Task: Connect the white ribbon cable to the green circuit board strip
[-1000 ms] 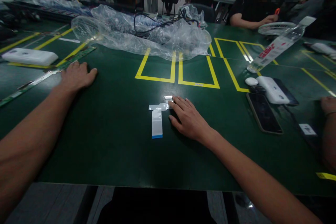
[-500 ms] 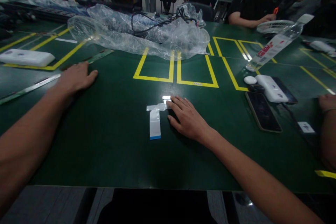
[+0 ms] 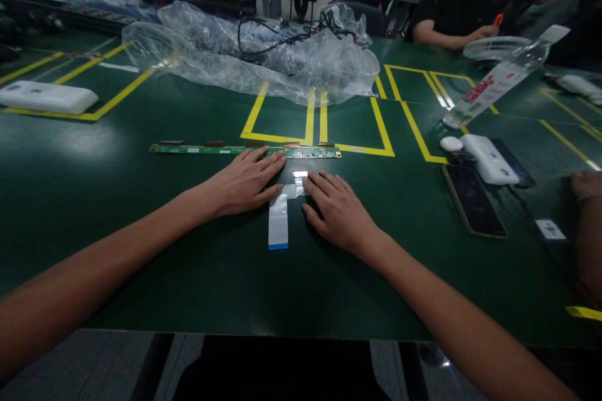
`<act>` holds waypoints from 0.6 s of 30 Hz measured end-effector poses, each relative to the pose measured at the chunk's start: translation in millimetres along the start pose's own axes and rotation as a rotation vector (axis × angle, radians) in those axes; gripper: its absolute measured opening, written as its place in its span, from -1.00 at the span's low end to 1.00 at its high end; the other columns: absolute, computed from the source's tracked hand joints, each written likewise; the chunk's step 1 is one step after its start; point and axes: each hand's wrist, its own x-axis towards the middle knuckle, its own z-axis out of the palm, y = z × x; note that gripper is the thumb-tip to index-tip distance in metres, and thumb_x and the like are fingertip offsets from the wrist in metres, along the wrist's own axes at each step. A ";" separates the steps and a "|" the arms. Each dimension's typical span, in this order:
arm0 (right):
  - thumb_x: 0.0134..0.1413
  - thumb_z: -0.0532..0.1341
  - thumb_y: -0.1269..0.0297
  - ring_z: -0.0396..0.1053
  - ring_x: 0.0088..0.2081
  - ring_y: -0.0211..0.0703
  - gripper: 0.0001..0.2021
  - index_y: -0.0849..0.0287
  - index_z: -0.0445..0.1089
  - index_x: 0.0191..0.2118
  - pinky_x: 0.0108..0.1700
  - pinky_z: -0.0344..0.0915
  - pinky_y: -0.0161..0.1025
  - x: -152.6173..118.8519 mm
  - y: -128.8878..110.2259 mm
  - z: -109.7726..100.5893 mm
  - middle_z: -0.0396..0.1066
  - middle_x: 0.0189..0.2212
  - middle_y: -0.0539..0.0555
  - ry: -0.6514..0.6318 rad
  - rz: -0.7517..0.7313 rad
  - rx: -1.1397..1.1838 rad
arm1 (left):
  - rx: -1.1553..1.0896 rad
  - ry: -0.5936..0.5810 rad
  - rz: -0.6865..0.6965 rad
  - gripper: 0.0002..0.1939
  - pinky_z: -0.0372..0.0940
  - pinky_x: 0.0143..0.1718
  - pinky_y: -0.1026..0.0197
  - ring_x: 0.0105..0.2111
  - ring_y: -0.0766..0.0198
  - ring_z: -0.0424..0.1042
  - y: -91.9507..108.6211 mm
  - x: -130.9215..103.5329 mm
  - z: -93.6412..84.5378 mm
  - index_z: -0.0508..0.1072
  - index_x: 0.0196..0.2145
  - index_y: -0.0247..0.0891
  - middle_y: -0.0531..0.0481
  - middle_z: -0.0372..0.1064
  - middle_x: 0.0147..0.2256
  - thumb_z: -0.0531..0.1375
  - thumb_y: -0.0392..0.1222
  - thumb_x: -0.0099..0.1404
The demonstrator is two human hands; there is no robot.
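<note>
A long, narrow green circuit board [image 3: 188,150] lies crosswise on the dark green table [image 3: 226,288]. My left hand [image 3: 247,182] is flat with its fingers spread, the fingertips over the board's lower edge. Just below the board lies a white ribbon cable [image 3: 278,219], bent into an L, with a blue end toward me and a shiny end near the board. The left thumb reaches the cable's bend. My right hand [image 3: 336,207] rests palm down, its fingers stretched out and their tips at the cable's shiny end.
Clear plastic wrap [image 3: 320,66] with black cables spreads across the back. To the right are a phone [image 3: 475,200], a white device [image 3: 489,160] and a tilted bottle [image 3: 503,81]. Another white device [image 3: 47,97] sits at left. A co-worker's arm [image 3: 587,200] shows at the right edge.
My left hand has moved right, from the far left to the middle, and the circuit board has come with it to lie above the ribbon cable. My right hand has stayed in place.
</note>
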 end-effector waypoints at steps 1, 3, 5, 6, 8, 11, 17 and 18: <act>0.41 0.06 0.13 0.06 0.43 0.22 -0.43 0.29 0.20 0.40 0.43 0.04 0.21 -0.2 -0.1 0.9 0.15 0.42 0.28 0.005 0.003 -0.002 | -0.006 -0.002 0.024 -0.25 -0.13 0.42 -0.14 0.45 -0.13 -0.11 3.0 -0.9 -0.8 0.03 0.49 -0.38 -0.23 -0.13 0.46 -0.14 0.16 0.56; 0.40 0.06 0.14 0.07 0.43 0.22 -0.43 0.29 0.20 0.40 0.43 0.05 0.21 -0.2 -0.4 2.3 0.15 0.42 0.28 0.015 0.006 -0.003 | -0.019 -0.004 0.092 -0.26 -0.13 0.44 -0.07 0.46 -0.06 -0.10 10.6 -2.1 -1.2 0.06 0.48 -0.44 -0.28 -0.13 0.46 -0.14 0.14 0.57; 0.40 0.06 0.15 0.05 0.43 0.23 -0.42 0.31 0.18 0.41 0.43 0.03 0.20 0.0 -1.4 3.0 0.15 0.42 0.29 0.019 0.004 -0.006 | -0.031 0.005 0.156 -0.26 -0.15 0.45 -0.02 0.47 -0.01 -0.12 19.5 -3.4 0.4 0.07 0.47 -0.48 -0.30 -0.15 0.46 -0.14 0.13 0.58; 0.40 0.06 0.15 0.04 0.44 0.23 -0.41 0.33 0.17 0.42 0.44 0.02 0.20 0.0 -2.1 3.1 0.15 0.42 0.30 0.018 0.002 -0.007 | -0.035 0.012 0.173 -0.25 -0.17 0.46 -0.01 0.47 -0.01 -0.14 23.8 -4.1 1.9 0.07 0.47 -0.48 -0.31 -0.17 0.46 -0.13 0.14 0.58; 0.40 0.05 0.14 0.01 0.45 0.23 -0.40 0.35 0.14 0.43 0.44 0.00 0.21 0.1 -4.0 2.8 0.13 0.43 0.30 0.012 0.004 -0.007 | -0.039 0.027 0.185 -0.23 -0.20 0.47 -0.01 0.48 0.00 -0.18 30.3 -5.6 5.6 0.04 0.48 -0.47 -0.30 -0.21 0.47 -0.12 0.17 0.58; 0.40 0.05 0.10 0.00 0.45 0.25 -0.38 0.35 0.13 0.43 0.45 -0.04 0.24 -0.1 -6.6 2.7 0.11 0.44 0.31 0.005 0.014 -0.001 | -0.042 0.032 0.184 -0.21 -0.20 0.47 0.00 0.48 0.01 -0.20 34.2 -6.4 9.0 0.00 0.49 -0.48 -0.30 -0.26 0.47 -0.12 0.19 0.57; 0.41 0.03 0.11 -0.04 0.46 0.26 -0.38 0.38 0.11 0.43 0.45 -0.08 0.29 0.9 -6.7 6.0 0.09 0.45 0.32 0.004 0.027 0.036 | -0.063 0.005 0.197 -0.21 -0.12 0.46 -0.02 0.47 0.00 -0.17 31.6 -4.6 1.5 0.04 0.47 -0.51 -0.32 -0.20 0.46 -0.07 0.16 0.55; 0.41 0.03 0.12 -0.03 0.46 0.25 -0.39 0.37 0.12 0.43 0.45 -0.09 0.29 1.5 -6.6 6.3 0.10 0.44 0.32 0.010 0.030 0.045 | -0.067 0.001 0.200 -0.22 -0.10 0.46 -0.02 0.47 0.00 -0.15 30.8 -4.7 -0.2 0.06 0.46 -0.51 -0.33 -0.18 0.45 -0.06 0.15 0.55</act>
